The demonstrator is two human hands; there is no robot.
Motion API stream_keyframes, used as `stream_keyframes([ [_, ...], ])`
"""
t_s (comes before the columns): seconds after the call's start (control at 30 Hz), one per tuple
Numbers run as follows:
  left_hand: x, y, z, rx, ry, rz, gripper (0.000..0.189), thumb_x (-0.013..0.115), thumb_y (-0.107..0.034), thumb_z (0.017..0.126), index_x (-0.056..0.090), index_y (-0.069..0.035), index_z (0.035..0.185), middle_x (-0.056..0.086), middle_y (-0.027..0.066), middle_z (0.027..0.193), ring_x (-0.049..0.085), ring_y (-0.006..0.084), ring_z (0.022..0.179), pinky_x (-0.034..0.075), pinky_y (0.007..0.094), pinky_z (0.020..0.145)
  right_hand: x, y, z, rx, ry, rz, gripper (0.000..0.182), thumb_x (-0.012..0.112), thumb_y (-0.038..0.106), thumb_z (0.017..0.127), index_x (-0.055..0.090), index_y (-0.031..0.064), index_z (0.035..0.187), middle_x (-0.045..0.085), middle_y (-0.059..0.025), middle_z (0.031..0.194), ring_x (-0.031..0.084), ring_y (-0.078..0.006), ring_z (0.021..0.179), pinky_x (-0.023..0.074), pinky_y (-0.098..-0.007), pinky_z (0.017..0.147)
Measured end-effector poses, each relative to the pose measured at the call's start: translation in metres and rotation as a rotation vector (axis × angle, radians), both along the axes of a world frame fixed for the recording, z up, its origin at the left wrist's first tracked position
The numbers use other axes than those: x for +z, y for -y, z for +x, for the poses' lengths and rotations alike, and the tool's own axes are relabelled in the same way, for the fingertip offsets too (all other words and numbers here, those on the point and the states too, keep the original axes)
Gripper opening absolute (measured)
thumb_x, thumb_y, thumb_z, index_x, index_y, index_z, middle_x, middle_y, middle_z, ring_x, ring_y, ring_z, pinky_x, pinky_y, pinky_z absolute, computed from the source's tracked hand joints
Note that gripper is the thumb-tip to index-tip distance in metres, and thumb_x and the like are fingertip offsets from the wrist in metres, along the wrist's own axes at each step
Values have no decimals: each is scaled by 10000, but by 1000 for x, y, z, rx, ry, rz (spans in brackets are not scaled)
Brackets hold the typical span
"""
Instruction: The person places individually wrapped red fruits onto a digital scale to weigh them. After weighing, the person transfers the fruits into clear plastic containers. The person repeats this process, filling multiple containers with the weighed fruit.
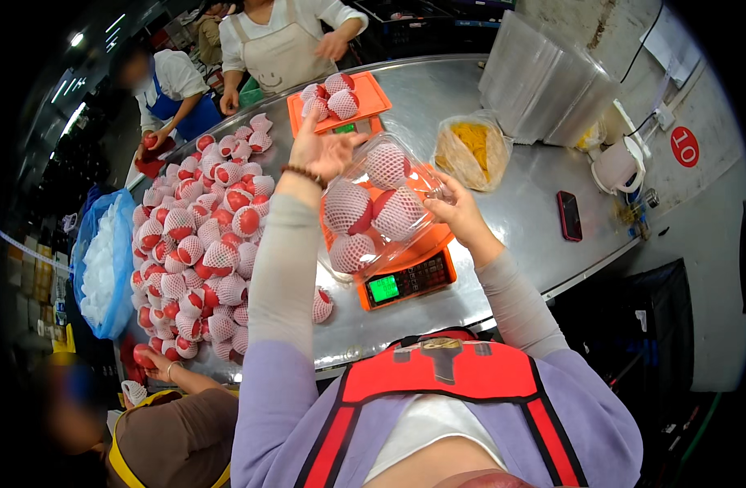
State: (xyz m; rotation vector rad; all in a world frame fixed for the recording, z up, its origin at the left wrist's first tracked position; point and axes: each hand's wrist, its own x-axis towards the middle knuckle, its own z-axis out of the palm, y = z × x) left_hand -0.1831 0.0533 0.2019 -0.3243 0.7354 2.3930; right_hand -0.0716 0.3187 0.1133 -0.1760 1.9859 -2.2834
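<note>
A clear plastic clamshell box [382, 247] holds several red fruits in white foam nets [397, 213]. It is tilted over an orange digital scale [418, 271], whose green display is lit. My right hand [458, 210] grips the box at its right side, fingers and thumb on the plastic. Beyond the upper left of the box, my left hand [327, 149] has its fingers spread and holds nothing; whether its thumb side touches the plastic, I cannot tell. Just past that hand, a second orange scale [373, 91] carries several netted fruits [342, 104].
A large heap of netted red fruit [208, 244] covers the metal table's [531, 201] left side. Rubber bands in a bag [473, 149], stacked clear boxes [543, 79], a phone [569, 215] and a kettle [618, 165] are right. Co-workers' hands [159, 139] handle fruit beyond the heap.
</note>
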Motion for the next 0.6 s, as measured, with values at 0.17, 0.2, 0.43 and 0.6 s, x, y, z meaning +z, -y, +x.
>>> stream_keyframes([
  [0.17, -70, 55, 10, -175, -339, 89, 413, 535, -173, 997, 475, 46, 1342, 592, 68, 980, 461, 53, 596, 406, 172, 516, -11, 11, -11, -34, 61, -122, 618, 716, 131, 853, 459, -7, 1398, 658, -87, 1055, 628, -132, 927, 518, -271, 740],
  [0.2, -64, 53, 9, -156, -365, 31, 356, 523, -118, 995, 501, 32, 1317, 590, 64, 974, 441, 43, 590, 393, 173, 509, -10, 13, -11, -42, 44, -149, 607, 713, 131, 857, 465, -7, 1393, 658, -82, 1051, 628, -130, 925, 516, -267, 741],
  [0.43, -37, 37, -36, 16, -134, -84, 302, 497, -44, 990, 516, 31, 1281, 572, 106, 1138, 458, 32, 653, 394, 145, 500, -13, 22, -12, -12, -75, -154, 545, 698, 91, 866, 500, -10, 1364, 643, -50, 1057, 617, -117, 933, 515, -259, 789],
  [0.6, -56, 37, -35, -63, -18, -242, 333, 439, -139, 1032, 496, 59, 1294, 567, 139, 1233, 435, 25, 622, 342, 118, 455, -24, 16, -4, -81, -42, -136, 596, 694, 129, 869, 458, 0, 1402, 621, -94, 1154, 619, -168, 1029, 527, -309, 847],
])
